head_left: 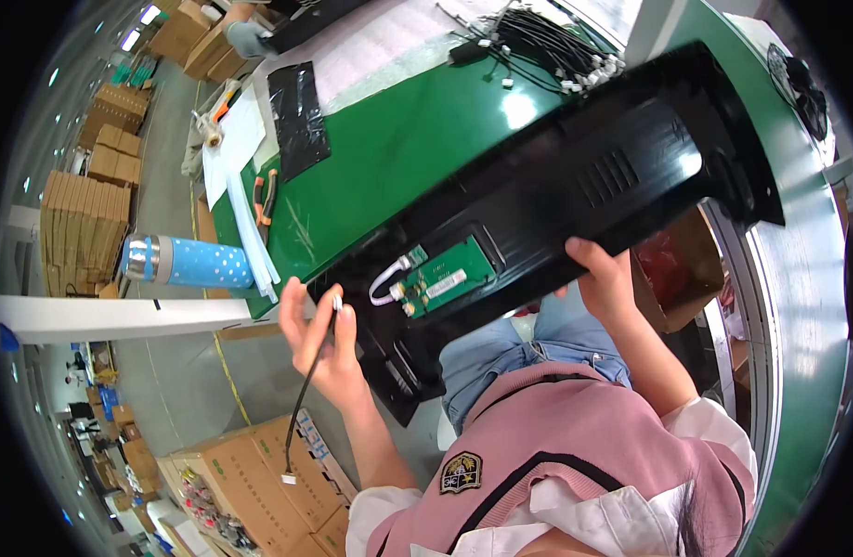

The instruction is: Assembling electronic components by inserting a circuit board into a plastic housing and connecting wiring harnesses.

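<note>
Green tabletop beyond — left fingers pinch a cable, right fingers grip a black panel.

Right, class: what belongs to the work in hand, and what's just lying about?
Likely the work:
long black plastic panel
green rectangular circuit board
thin black white-ended cable
tangled black cables

Probably lying about:
blue dotted cylindrical bottle
orange-handled pliers

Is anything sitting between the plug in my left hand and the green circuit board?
Yes: a short white cable loops from the left end of the circuit board toward the plug; nothing else visible.
</note>
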Action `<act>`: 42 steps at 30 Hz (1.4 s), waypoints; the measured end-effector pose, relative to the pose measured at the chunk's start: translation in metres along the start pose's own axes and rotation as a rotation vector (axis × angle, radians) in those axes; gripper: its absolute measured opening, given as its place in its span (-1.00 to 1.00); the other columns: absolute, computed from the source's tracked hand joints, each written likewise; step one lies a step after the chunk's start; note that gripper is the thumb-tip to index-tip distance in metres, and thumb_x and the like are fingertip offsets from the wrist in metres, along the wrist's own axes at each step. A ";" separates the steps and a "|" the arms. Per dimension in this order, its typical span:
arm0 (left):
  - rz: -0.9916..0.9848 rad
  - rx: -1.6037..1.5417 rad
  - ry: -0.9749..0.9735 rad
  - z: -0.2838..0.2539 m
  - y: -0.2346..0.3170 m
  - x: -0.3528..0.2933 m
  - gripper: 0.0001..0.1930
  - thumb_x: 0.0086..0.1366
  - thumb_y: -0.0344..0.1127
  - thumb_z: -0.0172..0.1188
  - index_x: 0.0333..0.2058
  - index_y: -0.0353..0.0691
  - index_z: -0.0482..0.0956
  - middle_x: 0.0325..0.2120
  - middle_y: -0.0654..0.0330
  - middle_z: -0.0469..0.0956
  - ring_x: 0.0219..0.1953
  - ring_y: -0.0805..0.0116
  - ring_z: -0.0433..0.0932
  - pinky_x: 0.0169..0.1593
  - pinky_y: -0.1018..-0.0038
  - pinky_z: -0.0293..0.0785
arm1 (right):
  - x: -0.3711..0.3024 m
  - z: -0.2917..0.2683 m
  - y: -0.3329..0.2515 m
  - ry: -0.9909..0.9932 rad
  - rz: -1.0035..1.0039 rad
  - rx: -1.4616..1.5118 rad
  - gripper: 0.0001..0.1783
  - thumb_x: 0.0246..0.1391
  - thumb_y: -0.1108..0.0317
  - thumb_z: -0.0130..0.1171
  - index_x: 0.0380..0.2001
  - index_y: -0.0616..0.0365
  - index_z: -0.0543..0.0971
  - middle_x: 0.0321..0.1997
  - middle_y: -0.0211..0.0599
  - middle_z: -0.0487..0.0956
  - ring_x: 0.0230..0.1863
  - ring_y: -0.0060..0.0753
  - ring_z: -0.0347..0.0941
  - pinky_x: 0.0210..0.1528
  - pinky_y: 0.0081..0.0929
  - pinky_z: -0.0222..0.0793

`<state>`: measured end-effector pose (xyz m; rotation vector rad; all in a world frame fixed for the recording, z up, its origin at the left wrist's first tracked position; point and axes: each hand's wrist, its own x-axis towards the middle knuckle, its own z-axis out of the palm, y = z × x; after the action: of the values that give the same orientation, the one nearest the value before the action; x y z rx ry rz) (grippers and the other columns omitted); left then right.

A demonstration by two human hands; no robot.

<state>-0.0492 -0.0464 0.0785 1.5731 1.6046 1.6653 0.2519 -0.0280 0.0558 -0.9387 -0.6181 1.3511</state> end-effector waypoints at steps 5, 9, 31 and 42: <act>0.284 0.399 0.002 0.002 0.006 0.045 -0.74 0.14 -0.50 0.35 -0.15 -0.30 0.72 -0.20 0.14 0.58 -0.09 0.29 0.49 -0.05 0.44 0.42 | 0.053 0.031 0.008 -0.006 0.100 -0.083 -0.62 0.00 0.48 0.11 -0.07 0.40 0.44 -0.32 -0.07 0.62 -0.62 -0.24 0.52 -0.70 -0.40 0.41; 0.268 0.347 -0.130 -0.003 0.004 0.070 -0.72 0.13 -0.54 0.35 -0.14 -0.29 0.72 -0.34 0.20 0.60 -0.23 0.37 0.51 -0.14 0.50 0.44 | 0.082 0.044 0.022 0.009 0.178 -0.086 -0.77 0.01 0.54 0.15 -0.23 0.42 0.49 -0.37 -0.15 0.59 -0.51 -0.23 0.57 -0.64 -0.42 0.51; 0.155 0.056 -0.298 0.002 -0.020 0.120 -0.67 0.08 -0.62 0.35 -0.12 -0.29 0.71 -0.38 0.18 0.63 -0.34 0.45 0.53 -0.27 0.57 0.45 | 0.082 0.101 -0.022 -0.680 0.170 -1.036 -0.64 0.27 0.17 0.16 -0.45 0.28 0.60 -0.65 -0.46 0.53 -0.74 -0.75 0.32 -0.71 -0.76 0.14; 0.367 0.149 -0.379 -0.003 0.003 0.108 -0.63 -0.07 -0.64 0.41 -0.20 -0.30 0.71 -0.40 0.20 0.60 -0.40 0.32 0.54 -0.37 0.48 0.46 | 0.079 0.189 0.018 -0.776 -0.172 -0.748 -0.85 0.16 0.37 0.22 -0.40 0.25 0.59 -0.62 -0.51 0.49 -0.62 -0.77 0.32 -0.61 -0.68 0.19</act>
<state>-0.0863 0.0407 0.1317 2.2113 1.3263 1.3135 0.0976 0.0875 0.1268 -0.8765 -1.8440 1.3206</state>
